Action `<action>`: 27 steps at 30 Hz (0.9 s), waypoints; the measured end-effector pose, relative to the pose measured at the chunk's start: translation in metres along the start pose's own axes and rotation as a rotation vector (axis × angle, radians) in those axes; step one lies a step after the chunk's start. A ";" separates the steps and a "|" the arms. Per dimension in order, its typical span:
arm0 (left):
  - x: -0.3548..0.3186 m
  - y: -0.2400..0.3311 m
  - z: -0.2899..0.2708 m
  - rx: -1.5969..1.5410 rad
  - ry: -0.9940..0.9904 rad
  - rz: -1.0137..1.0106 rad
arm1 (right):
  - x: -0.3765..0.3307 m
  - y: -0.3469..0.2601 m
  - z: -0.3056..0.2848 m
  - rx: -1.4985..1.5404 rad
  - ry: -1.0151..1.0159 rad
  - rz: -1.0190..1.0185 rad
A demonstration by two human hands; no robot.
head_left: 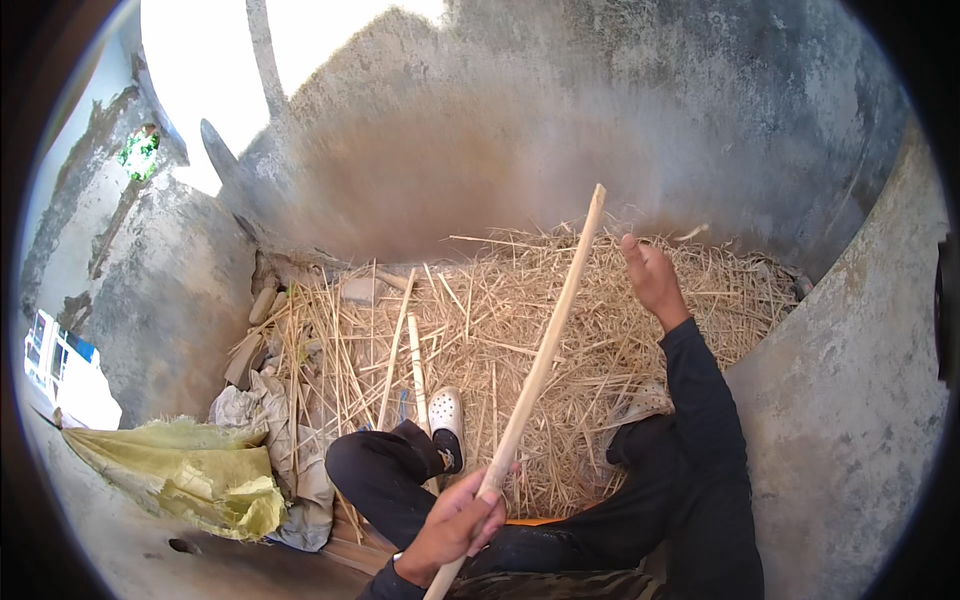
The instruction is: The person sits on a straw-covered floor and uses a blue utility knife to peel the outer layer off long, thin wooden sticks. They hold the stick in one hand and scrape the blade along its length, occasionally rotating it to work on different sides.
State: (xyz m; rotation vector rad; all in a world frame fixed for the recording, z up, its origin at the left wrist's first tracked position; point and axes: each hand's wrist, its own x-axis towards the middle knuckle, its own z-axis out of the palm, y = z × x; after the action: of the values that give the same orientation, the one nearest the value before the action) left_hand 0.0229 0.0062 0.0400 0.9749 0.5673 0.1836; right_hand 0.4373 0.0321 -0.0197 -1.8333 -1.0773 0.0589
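A long pale wooden stick (545, 355) slants up and to the right across the middle of the view. My left hand (462, 525) is closed around its lower part, at the bottom centre. To the right of the stick's upper end, my right hand (655, 278) is raised over the straw, apart from the wood. One digit points up, and nothing shows in that hand; its other fingers are partly hidden. Dry straw (540, 290) covers the ground below both hands. My bent legs lie on either side, with a white clog (447, 412) on the left foot.
Two thinner pale sticks (416, 360) lie left of centre. A torn yellow sack (185, 475) and crumpled grey cloth (300, 450) sit at lower left, near stones (263, 305). A curved grey wall (600, 110) closes off the back; another wall (850, 400) stands close on the right.
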 end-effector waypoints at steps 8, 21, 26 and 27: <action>0.036 0.011 -0.010 0.117 -0.014 0.080 | -0.075 -0.082 0.038 0.759 -0.457 0.180; 0.034 -0.002 -0.010 0.142 -0.041 0.050 | -0.067 -0.066 0.040 0.926 -0.343 0.443; 0.031 0.001 -0.009 0.271 0.111 0.120 | -0.090 -0.080 0.039 0.104 -0.330 -0.190; 0.031 0.003 -0.008 0.283 0.132 0.125 | -0.100 -0.084 0.039 0.017 -0.331 -0.283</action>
State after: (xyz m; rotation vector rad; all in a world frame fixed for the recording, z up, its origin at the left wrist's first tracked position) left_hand 0.0452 0.0258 0.0274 1.2814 0.6657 0.2860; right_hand 0.3047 0.0022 -0.0163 -1.6747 -1.5534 0.2084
